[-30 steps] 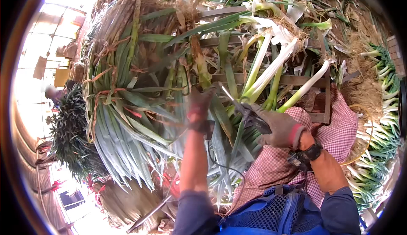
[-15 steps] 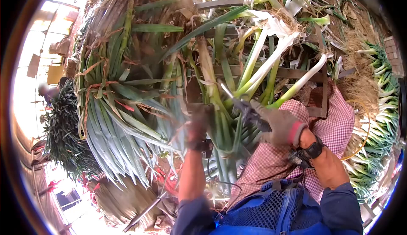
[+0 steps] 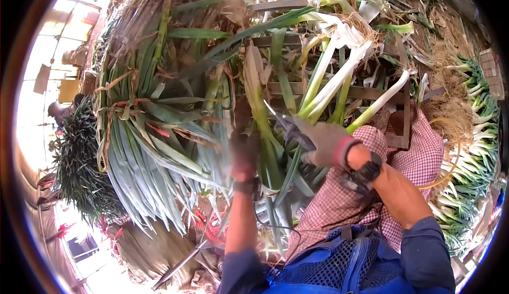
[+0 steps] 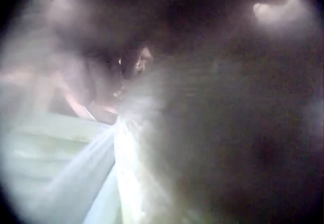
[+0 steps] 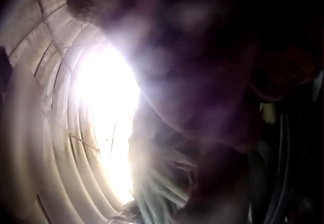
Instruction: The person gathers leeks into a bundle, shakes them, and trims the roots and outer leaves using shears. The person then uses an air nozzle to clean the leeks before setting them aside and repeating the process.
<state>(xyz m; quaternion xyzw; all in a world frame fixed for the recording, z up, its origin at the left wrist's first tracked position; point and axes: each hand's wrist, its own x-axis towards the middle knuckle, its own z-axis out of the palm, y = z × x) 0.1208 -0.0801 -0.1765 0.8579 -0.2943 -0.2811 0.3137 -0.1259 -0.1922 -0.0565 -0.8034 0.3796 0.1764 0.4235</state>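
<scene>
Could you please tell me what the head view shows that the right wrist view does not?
Only head: the dark tool in the grip of the right hand, white onion stalks, red-and-white checked cloth and blue mesh fabric.
Only right wrist: a pale, blurred oval shape at the left edge, too unclear to name.
Both: long green leaves and bright light from one side.

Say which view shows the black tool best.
The head view: the black tool lies in the grip of the right hand, its thin pale tip in sight. The right wrist view is too dark to make it out; the left wrist view is too hazy to tell whether it appears.
</scene>
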